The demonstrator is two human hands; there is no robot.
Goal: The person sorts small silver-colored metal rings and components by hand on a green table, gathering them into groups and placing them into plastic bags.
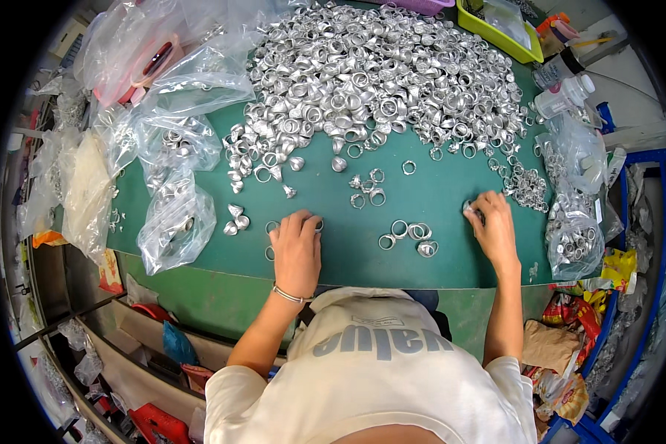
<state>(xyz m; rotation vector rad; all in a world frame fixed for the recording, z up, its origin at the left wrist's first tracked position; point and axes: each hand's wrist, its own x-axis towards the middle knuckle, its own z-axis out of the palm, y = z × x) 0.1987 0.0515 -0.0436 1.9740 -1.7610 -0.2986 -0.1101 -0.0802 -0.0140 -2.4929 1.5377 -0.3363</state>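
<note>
Rings (409,235) between hands (left hand (296,251), right hand (493,228)) on mat (436,185)

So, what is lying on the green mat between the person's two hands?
In the head view, a small cluster of silver rings lies on the green mat between the left hand and the right hand; around it the mat is bare.

My table has a dark green mat (451,185) on it, and nearly the whole far half of that mat is buried under a big heap of silver rings (377,74). A few loose rings (407,233) sit on the near side of the heap. Left of the heap are clear plastic bags (174,222) with more rings inside.
</note>
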